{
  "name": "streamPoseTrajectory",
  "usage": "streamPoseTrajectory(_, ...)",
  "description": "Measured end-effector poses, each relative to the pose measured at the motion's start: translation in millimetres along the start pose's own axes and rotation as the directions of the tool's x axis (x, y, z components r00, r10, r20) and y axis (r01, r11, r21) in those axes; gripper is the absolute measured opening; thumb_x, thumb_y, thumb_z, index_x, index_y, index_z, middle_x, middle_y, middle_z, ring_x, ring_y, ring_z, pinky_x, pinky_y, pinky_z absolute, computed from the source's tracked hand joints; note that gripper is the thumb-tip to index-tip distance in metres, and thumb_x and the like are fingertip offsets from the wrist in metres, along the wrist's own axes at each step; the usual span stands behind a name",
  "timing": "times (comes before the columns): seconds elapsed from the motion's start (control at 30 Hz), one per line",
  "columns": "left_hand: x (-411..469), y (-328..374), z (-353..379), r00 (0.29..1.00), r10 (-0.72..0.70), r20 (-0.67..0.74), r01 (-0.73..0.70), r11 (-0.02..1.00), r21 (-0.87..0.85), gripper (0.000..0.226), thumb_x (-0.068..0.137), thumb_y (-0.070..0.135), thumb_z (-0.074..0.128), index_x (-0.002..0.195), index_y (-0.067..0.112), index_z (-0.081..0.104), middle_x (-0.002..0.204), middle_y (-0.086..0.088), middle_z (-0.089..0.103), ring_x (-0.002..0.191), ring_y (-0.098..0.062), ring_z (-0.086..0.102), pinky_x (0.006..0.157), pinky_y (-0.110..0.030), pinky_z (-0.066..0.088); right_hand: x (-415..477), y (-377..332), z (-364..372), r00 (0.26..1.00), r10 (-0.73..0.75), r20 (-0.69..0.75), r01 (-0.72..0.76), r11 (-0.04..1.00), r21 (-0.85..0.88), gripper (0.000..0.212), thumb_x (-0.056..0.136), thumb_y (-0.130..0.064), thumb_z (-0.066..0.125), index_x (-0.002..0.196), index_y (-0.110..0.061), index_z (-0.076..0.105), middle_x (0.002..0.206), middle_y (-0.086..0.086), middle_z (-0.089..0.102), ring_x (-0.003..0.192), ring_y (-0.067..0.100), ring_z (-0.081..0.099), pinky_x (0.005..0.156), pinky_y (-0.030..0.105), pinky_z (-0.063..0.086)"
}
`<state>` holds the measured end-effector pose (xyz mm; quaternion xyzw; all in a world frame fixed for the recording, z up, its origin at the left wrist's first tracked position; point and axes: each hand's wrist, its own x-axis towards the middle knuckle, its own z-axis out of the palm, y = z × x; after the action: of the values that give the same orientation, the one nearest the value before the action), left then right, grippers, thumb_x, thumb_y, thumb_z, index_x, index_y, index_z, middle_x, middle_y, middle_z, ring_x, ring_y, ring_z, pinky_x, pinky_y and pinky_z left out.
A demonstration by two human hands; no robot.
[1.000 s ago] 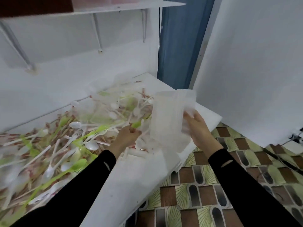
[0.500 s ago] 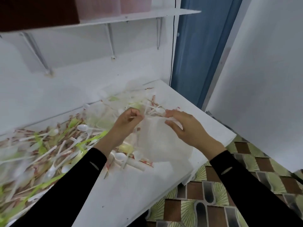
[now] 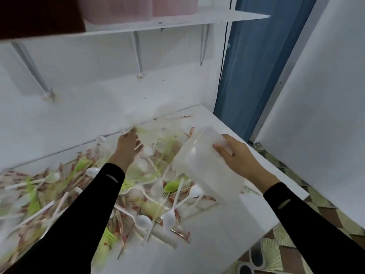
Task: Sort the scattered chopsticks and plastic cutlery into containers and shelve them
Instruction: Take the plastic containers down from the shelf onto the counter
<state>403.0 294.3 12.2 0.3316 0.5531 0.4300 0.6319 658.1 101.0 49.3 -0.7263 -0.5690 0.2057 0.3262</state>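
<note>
The right hand (image 3: 237, 157) grips the upper end of a translucent plastic container (image 3: 205, 167), fingers curled round its wall. The container hangs tilted above the bench (image 3: 217, 244) near its right edge, its lower end down by the pile of chopsticks and plastic cutlery (image 3: 150, 194). The left hand (image 3: 128, 143) reaches over the pile toward the back edge, fingers loosely apart and clamped on nothing, fingertips just beside blurred clear plastic pieces (image 3: 158, 123) along the wall.
</note>
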Motion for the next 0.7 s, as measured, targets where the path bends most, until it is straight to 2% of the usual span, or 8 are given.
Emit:
streamPoseTrajectory(0.13, 50, -4, -6, 0.992, -0.023, -0.121, 0.040, 0.989, 0.143, 0.030, 0.094, 0.030, 0.062, 0.108, 0.011, 0.044, 0.097, -0.005, 0.053, 0.090, -0.023, 0.055, 0.073, -0.028, 0.051, 32, 11, -13, 0.994, 0.094, -0.046, -0.093, 0.995, 0.038, 0.023, 0.099, -0.042, 0.051, 0.104, -0.024, 0.064, 0.097, -0.009, 0.066, 0.089, 0.013, 0.062, 0.074, 0.023, 0.043)
streamPoseTrajectory(0.27, 71, -7, -6, 0.987, -0.109, -0.119, 0.125, 0.984, 0.130, 0.008, 0.094, 0.012, 0.058, 0.093, 0.009, 0.051, 0.087, -0.009, 0.048, 0.079, -0.021, 0.047, 0.061, -0.026, 0.047, 57, 8, -4, 0.981, 0.185, -0.057, -0.167, 0.957, 0.238, 0.026, 0.097, -0.044, 0.054, 0.101, -0.023, 0.067, 0.093, -0.010, 0.069, 0.090, 0.016, 0.066, 0.080, 0.032, 0.052)
streamPoseTrajectory(0.37, 68, -6, -9, 0.981, -0.018, -0.193, 0.044, 0.990, 0.131, 0.015, 0.095, 0.018, 0.051, 0.081, 0.019, 0.046, 0.087, -0.009, 0.049, 0.072, -0.022, 0.045, 0.059, -0.031, 0.041, 76, -4, 14, 0.975, 0.220, -0.025, -0.196, 0.908, 0.371, 0.022, 0.097, -0.041, 0.057, 0.098, -0.023, 0.069, 0.095, -0.004, 0.072, 0.091, 0.020, 0.069, 0.083, 0.037, 0.056)
streamPoseTrajectory(0.47, 47, 7, -11, 0.965, 0.096, -0.242, -0.059, 0.986, 0.157, 0.005, 0.097, 0.022, 0.047, 0.093, 0.019, 0.045, 0.082, -0.002, 0.046, 0.070, -0.015, 0.044, 0.070, -0.035, 0.045, 93, -22, 31, 0.973, 0.230, 0.022, -0.210, 0.840, 0.500, 0.020, 0.097, -0.037, 0.058, 0.100, -0.021, 0.069, 0.098, 0.000, 0.073, 0.091, 0.020, 0.070, 0.084, 0.038, 0.058)
streamPoseTrajectory(0.53, 31, 14, -13, 0.963, 0.190, -0.191, -0.151, 0.968, 0.200, 0.009, 0.098, 0.025, 0.050, 0.096, 0.020, 0.044, 0.086, -0.001, 0.047, 0.077, -0.017, 0.048, 0.072, -0.036, 0.046, 104, -33, 41, 0.963, 0.259, 0.074, -0.248, 0.741, 0.624, 0.020, 0.097, -0.035, 0.059, 0.102, -0.018, 0.069, 0.099, 0.001, 0.074, 0.089, 0.019, 0.071, 0.078, 0.035, 0.059)
streamPoseTrajectory(0.6, 10, 20, -15, 0.922, 0.353, -0.159, -0.292, 0.904, 0.312, 0.015, 0.098, 0.031, 0.055, 0.092, 0.024, 0.042, 0.085, -0.001, 0.049, 0.073, -0.018, 0.050, 0.064, -0.032, 0.041, 116, -42, 53, 0.950, 0.261, 0.171, -0.299, 0.610, 0.734, 0.022, 0.098, -0.031, 0.058, 0.108, -0.013, 0.068, 0.102, 0.003, 0.074, 0.090, 0.019, 0.072, 0.073, 0.032, 0.059)
streamPoseTrajectory(0.67, -12, 24, -12, 0.862, 0.493, -0.118, -0.423, 0.827, 0.370, 0.016, 0.098, 0.035, 0.055, 0.097, 0.027, 0.042, 0.089, -0.001, 0.053, 0.070, -0.015, 0.051, 0.062, -0.027, 0.040, 128, -48, 65, 0.933, 0.205, 0.296, -0.357, 0.441, 0.823, 0.029, 0.099, -0.027, 0.059, 0.120, -0.007, 0.065, 0.115, 0.010, 0.071, 0.103, 0.025, 0.070, 0.084, 0.038, 0.057)
streamPoseTrajectory(0.7, -23, 25, -9, 0.831, 0.550, -0.088, -0.485, 0.792, 0.370, 0.016, 0.098, 0.038, 0.054, 0.100, 0.028, 0.042, 0.102, 0.001, 0.055, 0.080, -0.012, 0.055, 0.068, -0.025, 0.043, 130, -54, 70, 0.922, 0.168, 0.350, -0.388, 0.354, 0.851, 0.031, 0.098, -0.024, 0.059, 0.122, -0.005, 0.063, 0.118, 0.012, 0.070, 0.108, 0.027, 0.068, 0.088, 0.040, 0.056)
